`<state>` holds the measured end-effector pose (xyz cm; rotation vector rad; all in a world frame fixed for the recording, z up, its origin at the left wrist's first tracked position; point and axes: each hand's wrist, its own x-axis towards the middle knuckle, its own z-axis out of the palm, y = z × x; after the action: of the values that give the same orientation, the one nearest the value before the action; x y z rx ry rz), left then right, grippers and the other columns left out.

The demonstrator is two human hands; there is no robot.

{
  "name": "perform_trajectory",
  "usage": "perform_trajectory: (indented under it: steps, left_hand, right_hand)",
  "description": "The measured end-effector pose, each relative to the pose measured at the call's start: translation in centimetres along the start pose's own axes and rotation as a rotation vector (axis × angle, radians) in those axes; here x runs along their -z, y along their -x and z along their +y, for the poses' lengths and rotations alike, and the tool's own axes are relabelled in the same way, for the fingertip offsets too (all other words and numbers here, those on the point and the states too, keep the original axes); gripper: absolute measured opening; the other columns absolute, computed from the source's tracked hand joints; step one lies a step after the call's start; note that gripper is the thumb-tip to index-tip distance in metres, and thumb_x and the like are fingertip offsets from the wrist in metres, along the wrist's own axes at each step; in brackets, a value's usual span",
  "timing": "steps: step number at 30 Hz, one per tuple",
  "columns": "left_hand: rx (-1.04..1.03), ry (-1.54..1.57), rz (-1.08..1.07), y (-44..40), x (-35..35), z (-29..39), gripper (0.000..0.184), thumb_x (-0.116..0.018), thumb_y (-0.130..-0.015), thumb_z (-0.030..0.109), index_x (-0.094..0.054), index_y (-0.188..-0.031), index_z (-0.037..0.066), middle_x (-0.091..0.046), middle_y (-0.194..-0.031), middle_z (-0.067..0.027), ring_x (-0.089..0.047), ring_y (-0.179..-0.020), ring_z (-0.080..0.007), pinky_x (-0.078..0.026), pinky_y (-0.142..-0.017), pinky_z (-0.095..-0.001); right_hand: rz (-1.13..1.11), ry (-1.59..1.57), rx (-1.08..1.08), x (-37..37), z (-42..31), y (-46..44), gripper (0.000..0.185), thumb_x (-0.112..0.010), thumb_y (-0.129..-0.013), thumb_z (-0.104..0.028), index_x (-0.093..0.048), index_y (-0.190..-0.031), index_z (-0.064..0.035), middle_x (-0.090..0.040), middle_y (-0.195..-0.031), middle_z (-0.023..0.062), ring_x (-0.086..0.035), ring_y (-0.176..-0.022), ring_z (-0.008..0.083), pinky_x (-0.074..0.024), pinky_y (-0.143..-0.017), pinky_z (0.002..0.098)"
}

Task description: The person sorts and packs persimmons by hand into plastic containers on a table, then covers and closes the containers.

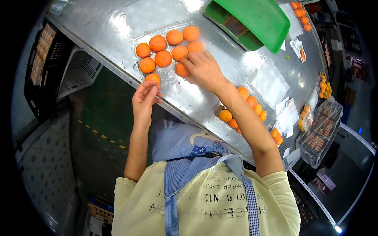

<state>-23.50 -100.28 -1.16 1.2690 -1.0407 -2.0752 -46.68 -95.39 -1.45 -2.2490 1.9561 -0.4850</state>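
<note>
One orange [152, 79] against the half-open left hand [145, 97], another orange [181, 70] in the right hand's [202, 70] pinch.

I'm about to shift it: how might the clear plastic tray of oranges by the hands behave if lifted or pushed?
The clear plastic tray looks thin, so it would probably flex if lifted by one edge. The oranges are round, so a sharp tilt might roll some out. The metal table looks smooth and shiny, so the tray may slide easily.
</note>
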Motion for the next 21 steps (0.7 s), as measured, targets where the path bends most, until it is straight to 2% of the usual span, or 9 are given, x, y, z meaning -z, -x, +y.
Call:
perform_trajectory:
  steps: [2, 7, 11, 12, 15, 17, 19, 21]
  left_hand:
    - [-0.001, -0.010, -0.020, 0.1, -0.3, 0.1, 0.020, -0.058, -0.091, 0.012, -0.058, -0.109, 0.003, -0.063, -0.095, -0.0066, -0.059, -0.076, -0.0102, -0.049, -0.063, -0.0221]
    - [-0.009, -0.062, -0.041, 0.6, -1.2, 0.3, 0.023, -0.058, -0.092, 0.014, -0.056, -0.113, 0.003, -0.063, -0.098, -0.0058, -0.060, -0.077, -0.0102, -0.050, -0.065, -0.0223]
    - [-0.014, -0.084, -0.067, 1.0, -1.8, 0.2, 0.022, -0.057, -0.093, 0.014, -0.057, -0.111, 0.001, -0.062, -0.097, -0.0069, -0.059, -0.076, -0.0098, -0.049, -0.063, -0.0215]
    - [-0.015, -0.102, -0.074, 1.1, -2.0, 0.3, 0.022, -0.058, -0.093, 0.014, -0.057, -0.111, 0.001, -0.062, -0.097, -0.0065, -0.059, -0.076, -0.0098, -0.049, -0.063, -0.0217]
    - [0.013, -0.164, -0.119, 1.0, -2.6, 0.1, 0.022, -0.058, -0.092, 0.013, -0.057, -0.112, 0.004, -0.061, -0.098, -0.0048, -0.060, -0.077, -0.0104, -0.050, -0.064, -0.0221]
    - [0.011, -0.202, -0.137, 1.2, -3.8, 0.2, 0.022, -0.058, -0.092, 0.013, -0.057, -0.111, 0.003, -0.061, -0.096, -0.0051, -0.059, -0.077, -0.0104, -0.050, -0.064, -0.0224]
    - [0.003, -0.234, -0.162, 1.5, -5.1, 0.1, 0.021, -0.058, -0.092, 0.013, -0.058, -0.109, 0.001, -0.061, -0.095, -0.0060, -0.058, -0.077, -0.0101, -0.049, -0.063, -0.0224]
    - [0.014, -0.258, -0.203, 1.8, -6.3, -0.2, 0.021, -0.058, -0.092, 0.013, -0.058, -0.109, 0.001, -0.061, -0.095, -0.0061, -0.058, -0.077, -0.0103, -0.049, -0.063, -0.0225]
  right_hand:
    - [-0.058, 0.044, 0.019, 0.2, 0.2, -0.1, 0.042, -0.074, -0.062, -0.018, -0.060, -0.101, -0.0085, -0.055, -0.096, 0.0044, -0.055, -0.089, 0.0231, -0.0434, -0.078, 0.0354]
    - [-0.008, 0.126, -0.017, 0.1, 0.0, 0.4, 0.047, -0.077, -0.062, -0.026, -0.060, -0.103, -0.0099, -0.055, -0.096, 0.0031, -0.054, -0.093, 0.0190, -0.0419, -0.080, 0.0346]
    - [0.161, -0.187, -0.267, 3.4, -2.2, 5.3, 0.049, -0.075, -0.068, -0.023, -0.059, -0.112, -0.0092, -0.057, -0.103, 0.0050, -0.053, -0.099, 0.0228, -0.0412, -0.083, 0.0373]
    - [0.210, -0.230, -0.337, 3.7, -2.3, 7.4, 0.043, -0.073, -0.071, -0.020, -0.060, -0.111, -0.0090, -0.059, -0.101, 0.0068, -0.055, -0.097, 0.0245, -0.0413, -0.084, 0.0384]
    - [0.279, -0.139, -0.513, 4.4, -0.6, 15.0, 0.036, -0.072, -0.075, -0.018, -0.062, -0.108, -0.0074, -0.062, -0.096, 0.0092, -0.057, -0.093, 0.0262, -0.0430, -0.083, 0.0385]
    - [0.402, -0.237, -0.807, 4.9, 0.6, 19.8, 0.028, -0.069, -0.076, -0.017, -0.064, -0.101, -0.0071, -0.063, -0.094, 0.0113, -0.058, -0.090, 0.0289, -0.0443, -0.081, 0.0399]
    - [0.469, -0.295, -1.044, 5.3, 1.9, 24.0, 0.029, -0.068, -0.078, -0.019, -0.064, -0.103, -0.0053, -0.063, -0.096, 0.0116, -0.057, -0.093, 0.0301, -0.0445, -0.083, 0.0393]
    - [0.399, -0.195, -1.030, 5.4, 2.7, 26.4, 0.031, -0.070, -0.076, -0.022, -0.064, -0.103, -0.0062, -0.064, -0.097, 0.0113, -0.057, -0.094, 0.0300, -0.0442, -0.084, 0.0399]
